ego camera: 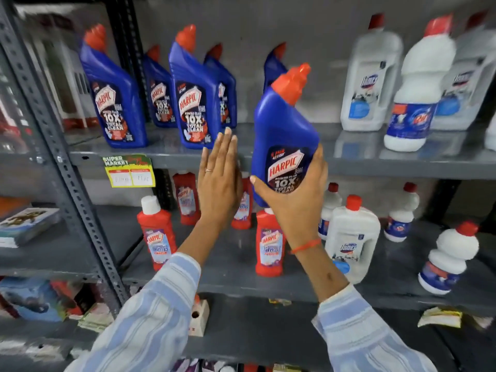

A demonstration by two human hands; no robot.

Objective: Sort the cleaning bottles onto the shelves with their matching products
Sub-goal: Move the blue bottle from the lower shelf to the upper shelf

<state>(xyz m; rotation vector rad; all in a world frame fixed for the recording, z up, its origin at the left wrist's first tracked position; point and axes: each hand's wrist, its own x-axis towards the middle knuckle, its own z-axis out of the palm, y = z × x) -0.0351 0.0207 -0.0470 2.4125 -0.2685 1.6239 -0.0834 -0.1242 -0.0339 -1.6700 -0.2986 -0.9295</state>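
Observation:
My right hand (294, 200) grips a blue Harpic bottle (284, 122) with a red cap, held upright in front of the upper shelf (268, 157). Beside it, my left hand (218, 181) is flat and open, fingers pointing up at the shelf edge and holding nothing. Several matching blue Harpic bottles (196, 95) stand on the upper shelf at the left. White bottles with red caps (371, 81) stand on the same shelf at the right. Red Harpic bottles (157, 234) stand on the lower shelf, with more white bottles (351, 237) to their right.
A perforated grey upright (53, 135) frames the rack on the left. A yellow price tag (130, 171) hangs from the upper shelf edge. Books and boxes lie on the neighbouring rack (26, 229) at the left. Small packets (440, 316) lie on the bottom shelf.

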